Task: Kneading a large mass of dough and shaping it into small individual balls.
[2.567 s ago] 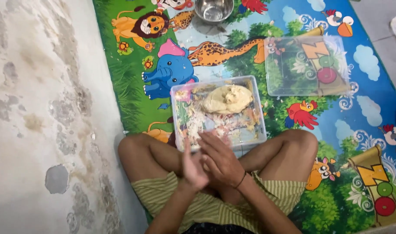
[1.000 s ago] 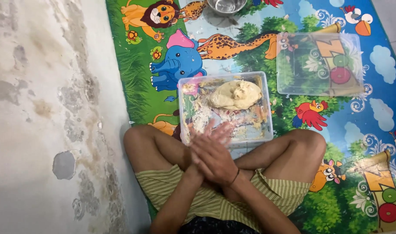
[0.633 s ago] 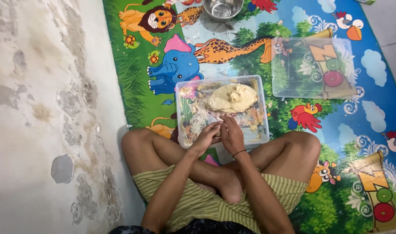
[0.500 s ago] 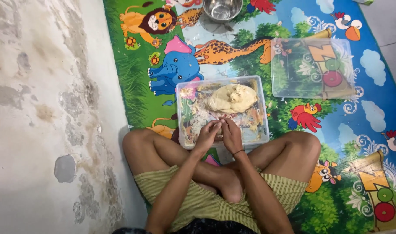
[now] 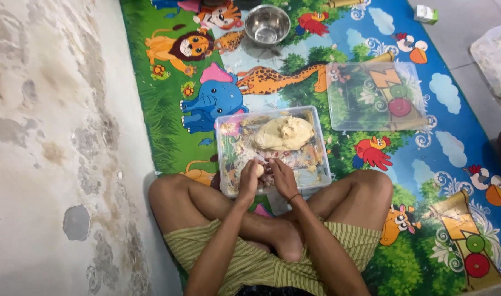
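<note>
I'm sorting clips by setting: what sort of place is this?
Probably a home floor: a cartoon-animal play mat beside a stained wall, with dough in a plastic tub.

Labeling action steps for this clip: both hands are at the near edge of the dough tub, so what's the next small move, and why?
Probably keep rolling the small dough ball between the left hand and right hand. It sits between the fingers over the clear tub, apart from the big dough lump, and looks not yet smooth, though it is small to judge.
</note>
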